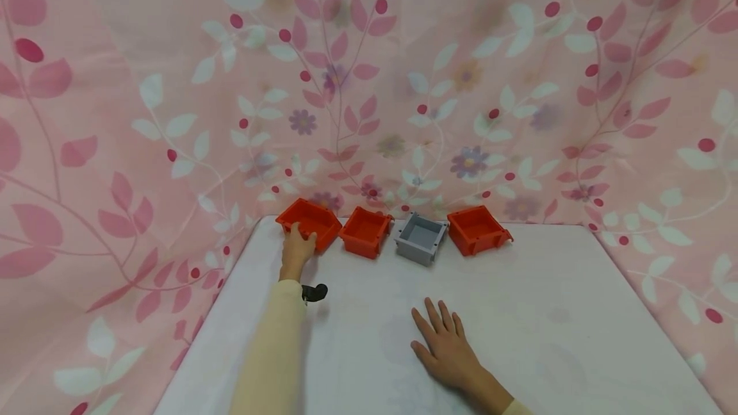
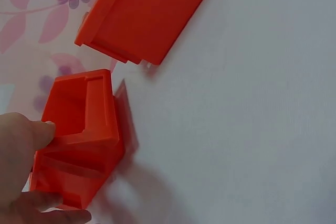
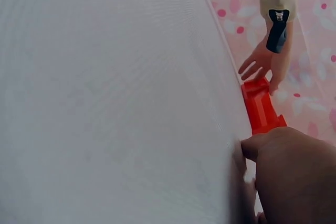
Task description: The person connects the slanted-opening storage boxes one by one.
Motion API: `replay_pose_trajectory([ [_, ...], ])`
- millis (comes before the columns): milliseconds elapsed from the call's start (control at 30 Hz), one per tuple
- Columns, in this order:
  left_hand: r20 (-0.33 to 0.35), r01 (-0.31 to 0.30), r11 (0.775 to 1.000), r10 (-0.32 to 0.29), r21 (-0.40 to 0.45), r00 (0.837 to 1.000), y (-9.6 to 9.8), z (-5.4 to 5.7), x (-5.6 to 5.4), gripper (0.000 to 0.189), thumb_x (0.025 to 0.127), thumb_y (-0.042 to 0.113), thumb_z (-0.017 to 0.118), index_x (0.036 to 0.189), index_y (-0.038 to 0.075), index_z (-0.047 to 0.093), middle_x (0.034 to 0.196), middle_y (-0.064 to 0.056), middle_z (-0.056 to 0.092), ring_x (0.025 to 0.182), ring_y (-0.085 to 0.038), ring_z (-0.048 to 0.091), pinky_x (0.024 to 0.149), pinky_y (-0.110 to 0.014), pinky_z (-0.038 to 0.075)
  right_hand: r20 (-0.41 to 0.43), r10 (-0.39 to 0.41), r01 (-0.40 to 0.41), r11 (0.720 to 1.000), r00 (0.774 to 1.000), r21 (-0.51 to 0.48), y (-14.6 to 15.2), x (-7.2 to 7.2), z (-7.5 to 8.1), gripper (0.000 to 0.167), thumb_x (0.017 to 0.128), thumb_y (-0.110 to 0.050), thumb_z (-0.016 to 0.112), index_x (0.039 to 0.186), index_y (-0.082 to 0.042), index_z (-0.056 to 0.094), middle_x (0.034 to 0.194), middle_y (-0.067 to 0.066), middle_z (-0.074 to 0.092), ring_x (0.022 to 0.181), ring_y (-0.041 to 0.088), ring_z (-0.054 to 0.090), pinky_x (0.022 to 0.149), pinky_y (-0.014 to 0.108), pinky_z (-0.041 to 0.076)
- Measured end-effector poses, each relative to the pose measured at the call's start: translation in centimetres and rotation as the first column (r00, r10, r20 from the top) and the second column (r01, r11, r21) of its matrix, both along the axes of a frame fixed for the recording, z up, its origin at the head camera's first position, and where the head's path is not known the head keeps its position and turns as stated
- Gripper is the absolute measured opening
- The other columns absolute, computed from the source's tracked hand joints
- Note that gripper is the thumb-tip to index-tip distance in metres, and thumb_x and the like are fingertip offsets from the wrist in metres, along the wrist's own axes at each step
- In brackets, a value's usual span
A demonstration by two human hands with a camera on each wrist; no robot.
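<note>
At the left end of a row of bins, my left hand [image 1: 296, 252] grips the near side of a red plastic storage bin [image 1: 314, 218]. In the left wrist view the thumb lies over the rim of this red bin [image 2: 100, 108], and the other fingers are along its outer side, partly cut off by the frame. My right hand [image 1: 448, 346] rests on the white table with fingers straight and spread, holding nothing. It is nearest the grey bin [image 1: 419, 241], with a gap between them.
Beside the left bin stands a second red bin [image 1: 364, 229]. To the right of the grey bin is another red bin [image 1: 477, 229], turned at an angle. All stand near the back edge of the white table [image 1: 519, 312], before a pink floral curtain [image 1: 403, 82].
</note>
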State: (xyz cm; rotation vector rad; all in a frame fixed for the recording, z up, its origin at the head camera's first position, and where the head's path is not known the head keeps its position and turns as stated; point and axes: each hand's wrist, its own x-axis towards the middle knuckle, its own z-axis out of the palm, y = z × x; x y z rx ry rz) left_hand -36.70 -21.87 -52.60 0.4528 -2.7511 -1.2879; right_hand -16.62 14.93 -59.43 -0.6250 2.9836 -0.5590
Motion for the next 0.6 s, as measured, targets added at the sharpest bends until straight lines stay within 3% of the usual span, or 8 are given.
replay_pose_trajectory([
  [167, -0.030, -0.074, 0.997, 0.072, -0.038, 0.997, 0.2, 0.2, 0.6, 0.049, 0.104, 0.031, 0.061, 0.138, 0.001, 0.044, 0.124, -0.027, 0.057, 0.111, -0.049, 0.056, 0.097, -0.059, 0.050, -0.020, -0.002, 0.002, 1.000, 1.000, 0.012, 0.0, 0.1, -0.1, 0.067, 0.107, -0.051, 0.048, 0.163, -0.017, 0.038, 0.170, 0.017, 0.019, 0.155, 0.044, 0.007, 0.118, 0.070, 0.009],
  [333, -0.142, -0.149, 0.986, 0.137, -0.076, 0.980, 0.2, -0.3, 1.1, 0.032, 0.102, 0.020, 0.061, 0.120, -0.004, 0.051, 0.114, -0.031, 0.059, 0.104, -0.054, 0.058, 0.091, -0.061, 0.052, -0.047, 0.007, -0.006, 1.000, 0.999, 0.018, 0.1, 0.2, -0.3, 0.066, 0.107, -0.051, 0.047, 0.163, -0.017, 0.037, 0.170, 0.018, 0.020, 0.155, 0.045, 0.009, 0.118, 0.070, 0.010],
  [467, -0.235, -0.186, 0.977, 0.158, -0.101, 0.959, 0.0, -0.4, 1.1, 0.022, 0.097, 0.008, 0.061, 0.115, -0.005, 0.058, 0.105, -0.031, 0.064, 0.097, -0.055, 0.061, 0.086, -0.061, 0.052, -0.057, 0.008, -0.007, 1.000, 0.998, 0.016, 0.1, 0.2, -0.4, 0.066, 0.108, -0.051, 0.046, 0.163, -0.017, 0.037, 0.170, 0.018, 0.020, 0.155, 0.044, 0.009, 0.118, 0.070, 0.010],
  [600, -0.278, -0.193, 0.973, 0.152, -0.129, 0.948, -0.1, 0.5, 1.3, 0.021, 0.096, 0.005, 0.063, 0.114, -0.005, 0.062, 0.103, -0.031, 0.067, 0.093, -0.055, 0.062, 0.085, -0.061, 0.054, -0.062, 0.010, -0.009, 1.000, 0.998, 0.024, 0.2, 0.1, -0.4, 0.066, 0.108, -0.051, 0.045, 0.164, -0.017, 0.036, 0.170, 0.018, 0.019, 0.155, 0.044, 0.008, 0.118, 0.070, 0.009],
])
